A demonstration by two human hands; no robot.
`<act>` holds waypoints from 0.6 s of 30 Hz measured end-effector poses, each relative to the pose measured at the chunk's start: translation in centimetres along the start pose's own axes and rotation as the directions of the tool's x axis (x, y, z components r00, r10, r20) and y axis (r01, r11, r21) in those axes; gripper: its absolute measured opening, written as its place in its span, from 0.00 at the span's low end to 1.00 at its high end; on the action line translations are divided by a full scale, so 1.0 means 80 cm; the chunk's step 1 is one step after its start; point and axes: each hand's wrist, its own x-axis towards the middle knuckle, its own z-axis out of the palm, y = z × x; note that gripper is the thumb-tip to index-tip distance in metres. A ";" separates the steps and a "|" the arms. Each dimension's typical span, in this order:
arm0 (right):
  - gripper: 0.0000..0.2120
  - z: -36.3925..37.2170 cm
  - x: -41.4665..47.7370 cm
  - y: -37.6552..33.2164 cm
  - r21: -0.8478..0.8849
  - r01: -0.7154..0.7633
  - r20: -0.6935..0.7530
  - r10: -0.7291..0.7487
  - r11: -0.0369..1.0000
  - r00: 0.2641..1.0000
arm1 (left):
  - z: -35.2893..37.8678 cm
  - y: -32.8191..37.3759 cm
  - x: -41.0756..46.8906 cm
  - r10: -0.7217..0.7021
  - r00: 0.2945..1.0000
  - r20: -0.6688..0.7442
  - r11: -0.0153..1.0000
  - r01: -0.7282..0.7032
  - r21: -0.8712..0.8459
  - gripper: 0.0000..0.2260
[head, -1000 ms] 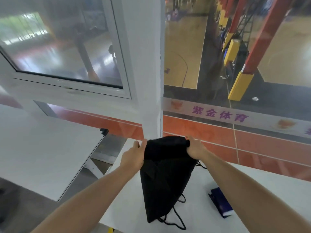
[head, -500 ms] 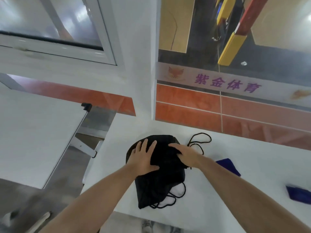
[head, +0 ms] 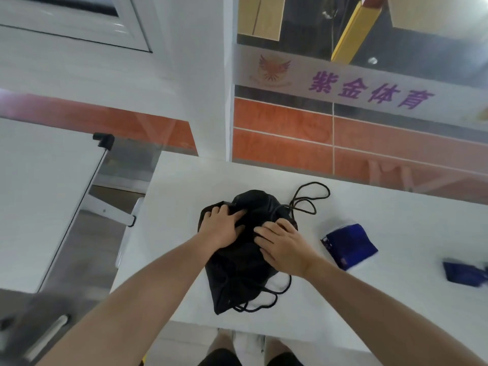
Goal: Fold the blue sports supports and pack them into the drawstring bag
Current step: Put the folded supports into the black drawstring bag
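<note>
A black drawstring bag [head: 237,276] lies crumpled on the white table [head: 369,299], its cords looping out at the top right and at the bottom. My left hand [head: 223,228] presses flat on the bag's upper left part, fingers spread. My right hand [head: 284,245] rests on its upper right part, fingertips curled into the fabric. A folded blue sports support [head: 350,245] lies on the table to the right of the bag. Another blue support [head: 464,272] sits near the right edge of the view, blurred.
A second white table [head: 39,196] stands to the left across a gap. A white pillar [head: 200,75] and an orange tiled wall with a glass pane rise behind the table. My legs and a shoe show below the table's near edge.
The bag went from held up by its top edge in the air to lying on the table. Both hands now press on it. The view has tilted downward.
</note>
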 end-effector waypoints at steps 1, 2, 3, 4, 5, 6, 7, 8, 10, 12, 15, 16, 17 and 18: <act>0.17 0.006 -0.004 0.002 0.005 -0.047 0.086 0.046 0.999 0.995 | 0.001 -0.002 0.002 0.036 0.999 -0.016 0.998 -0.036 0.043 0.25; 0.19 0.012 -0.008 0.005 0.013 -0.102 0.169 0.098 0.995 0.981 | 0.004 -0.005 0.004 0.092 0.995 -0.022 0.990 -0.089 0.110 0.26; 0.20 0.017 -0.010 0.010 0.010 -0.131 0.241 0.124 0.991 0.962 | 0.007 -0.008 0.007 0.163 0.987 -0.007 0.970 -0.159 0.183 0.28; 0.20 0.023 -0.012 0.015 0.006 -0.133 0.305 0.124 0.991 0.944 | 0.010 -0.013 0.012 0.238 0.971 0.029 0.938 -0.237 0.252 0.29; 0.19 0.029 -0.013 0.020 0.011 -0.120 0.359 0.108 0.993 0.927 | 0.012 -0.016 0.016 0.301 0.950 0.076 0.899 -0.310 0.308 0.30; 0.19 0.036 -0.014 0.023 0.024 -0.103 0.395 0.086 0.994 0.915 | 0.014 -0.019 0.021 0.350 0.928 0.124 0.861 -0.371 0.347 0.31; 0.20 0.042 -0.014 0.024 0.034 -0.087 0.424 0.064 0.996 0.903 | 0.016 -0.021 0.026 0.380 0.910 0.167 0.831 -0.415 0.371 0.30; 0.20 0.047 -0.012 0.023 0.036 -0.068 0.448 0.044 0.997 0.893 | 0.018 -0.023 0.031 0.389 0.899 0.201 0.815 -0.437 0.379 0.29; 0.17 0.058 -0.007 0.018 0.029 -0.023 0.457 0.007 0.999 0.890 | 0.024 -0.024 0.037 0.350 0.911 0.217 0.840 -0.408 0.358 0.25; 0.10 0.069 -0.009 0.015 0.005 0.016 0.421 -0.016 1.000 0.907 | 0.031 -0.026 0.039 0.273 0.947 0.168 0.891 -0.315 0.328 0.22; 0.06 0.082 -0.036 0.019 0.015 0.037 0.387 -0.040 0.999 0.921 | 0.029 -0.033 0.044 0.148 0.984 0.100 0.935 -0.172 0.309 0.21; 0.06 0.084 -0.049 0.023 0.028 0.034 0.402 -0.043 0.999 0.914 | 0.024 -0.037 0.045 0.109 0.989 0.098 0.944 -0.134 0.303 0.22; 0.06 0.085 -0.062 0.028 0.037 0.024 0.422 -0.038 0.999 0.906 | 0.019 -0.040 0.048 0.071 0.992 0.108 0.947 -0.101 0.304 0.22; 0.06 0.084 -0.072 0.034 0.043 0.009 0.444 -0.027 0.999 0.896 | 0.014 -0.042 0.049 0.041 0.991 0.130 0.948 -0.080 0.310 0.22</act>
